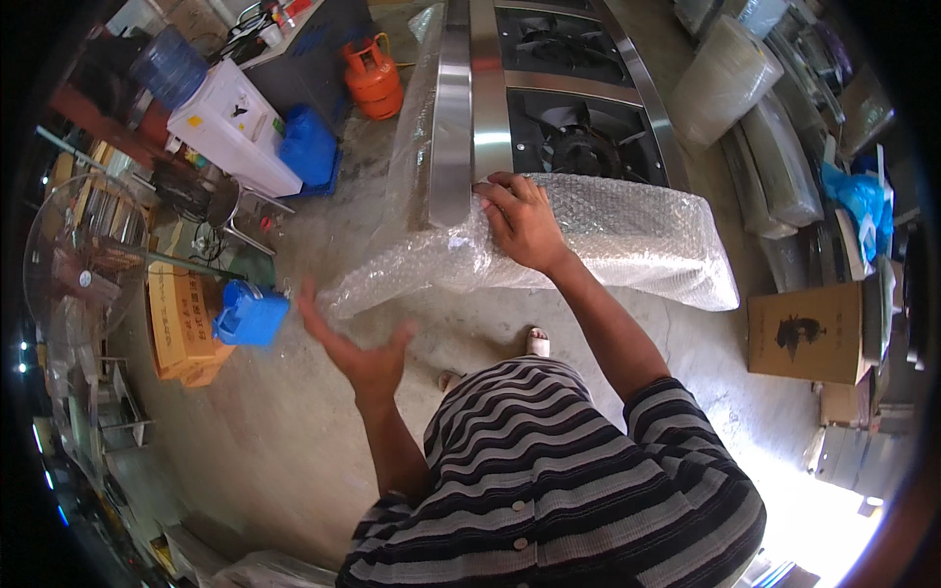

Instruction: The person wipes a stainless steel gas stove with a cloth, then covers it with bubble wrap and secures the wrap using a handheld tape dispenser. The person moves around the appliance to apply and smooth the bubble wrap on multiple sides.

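A long stainless-steel gas stove (493, 113) with black burners stretches away in front of me. Clear bubble wrap (627, 230) covers its near end and hangs down its left side. My right hand (524, 223) presses on the wrap with bent fingers, at the near end of the raised steel panel (452, 127), and grips the sheet's edge there. Off to the left, my left hand (363, 353) is in the air with its fingers spread and nothing in it. It is slightly blurred, just below a loose corner of the wrap.
To the left stand an orange gas cylinder (373, 78), a white water dispenser (235, 127), blue jugs (252, 314), cardboard boxes (181, 328) and a fan (86, 274). On the right are a roll of wrap (727, 78), wrapped goods (779, 167) and a carton (809, 333).
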The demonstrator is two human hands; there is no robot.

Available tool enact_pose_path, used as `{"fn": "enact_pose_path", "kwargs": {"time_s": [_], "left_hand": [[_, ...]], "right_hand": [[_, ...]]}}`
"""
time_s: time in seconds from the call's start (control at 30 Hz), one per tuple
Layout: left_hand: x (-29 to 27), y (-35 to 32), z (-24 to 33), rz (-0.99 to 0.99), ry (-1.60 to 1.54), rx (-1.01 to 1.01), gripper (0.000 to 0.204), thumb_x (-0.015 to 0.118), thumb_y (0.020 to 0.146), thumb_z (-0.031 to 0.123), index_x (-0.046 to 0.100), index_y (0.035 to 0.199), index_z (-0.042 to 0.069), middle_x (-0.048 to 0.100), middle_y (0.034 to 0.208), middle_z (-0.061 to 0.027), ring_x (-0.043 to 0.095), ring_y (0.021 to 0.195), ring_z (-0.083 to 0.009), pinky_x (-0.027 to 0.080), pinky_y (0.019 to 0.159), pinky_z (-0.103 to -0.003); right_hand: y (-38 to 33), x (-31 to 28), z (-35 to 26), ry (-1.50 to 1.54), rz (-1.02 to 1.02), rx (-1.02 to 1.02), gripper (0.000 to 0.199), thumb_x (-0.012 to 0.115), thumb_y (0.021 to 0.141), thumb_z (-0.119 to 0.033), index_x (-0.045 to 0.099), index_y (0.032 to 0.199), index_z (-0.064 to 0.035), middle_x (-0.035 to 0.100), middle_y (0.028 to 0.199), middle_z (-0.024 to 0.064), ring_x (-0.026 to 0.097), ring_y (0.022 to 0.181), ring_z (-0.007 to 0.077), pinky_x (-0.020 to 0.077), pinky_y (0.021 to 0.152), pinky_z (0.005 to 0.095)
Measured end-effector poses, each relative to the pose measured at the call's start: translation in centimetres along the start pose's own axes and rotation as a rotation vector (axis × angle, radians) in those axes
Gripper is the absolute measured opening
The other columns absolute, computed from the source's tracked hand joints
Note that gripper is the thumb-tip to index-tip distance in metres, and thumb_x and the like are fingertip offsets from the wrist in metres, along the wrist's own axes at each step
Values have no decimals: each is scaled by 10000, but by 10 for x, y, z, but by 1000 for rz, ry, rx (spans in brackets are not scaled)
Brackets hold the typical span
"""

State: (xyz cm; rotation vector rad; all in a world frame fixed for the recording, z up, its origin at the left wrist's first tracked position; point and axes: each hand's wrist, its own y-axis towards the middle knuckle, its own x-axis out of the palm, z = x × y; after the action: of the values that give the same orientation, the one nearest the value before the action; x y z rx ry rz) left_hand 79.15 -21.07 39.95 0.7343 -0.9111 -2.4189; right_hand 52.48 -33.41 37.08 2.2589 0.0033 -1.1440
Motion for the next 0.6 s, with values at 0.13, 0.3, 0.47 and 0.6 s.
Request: {"fn": "enact_pose_path", "kwargs": {"time_s": [0.13,0.3,0.47,0.6], "left_hand": [[9,18,-14,4,-74,-82,456,735,940,268,551,1248,-14,620,1115,-148,582,1055,-285,443,965,-393],[-27,10,-38,103,-208,-134,275,620,1028,256,588,959,-8,568,961,-73,540,878,-189,448,834,-322],[-36,27,-51,203,-178,-147,347,590,1051,331,557,917,12,513,867,-21,469,797,-125,388,716,-272],[-35,35,-88,361,-137,-271,381,554,1074,360,555,908,17,493,840,10,428,759,-91,347,656,-261]], "right_hand": [[-4,-1,5,116,106,-2,230,620,993,-175,627,1205,-84,564,1314,173,546,1215,388,424,1019,460],[-23,-35,-16,-33,284,-178,201,667,964,-164,582,1129,-89,555,1325,154,514,1286,363,344,1084,525],[-37,-58,-30,-50,295,-384,363,803,852,-160,549,1098,-79,655,985,38,654,964,257,425,969,495],[-33,-67,-62,78,195,-574,336,874,797,-208,600,936,-71,586,781,55,603,670,236,472,601,369]]}}
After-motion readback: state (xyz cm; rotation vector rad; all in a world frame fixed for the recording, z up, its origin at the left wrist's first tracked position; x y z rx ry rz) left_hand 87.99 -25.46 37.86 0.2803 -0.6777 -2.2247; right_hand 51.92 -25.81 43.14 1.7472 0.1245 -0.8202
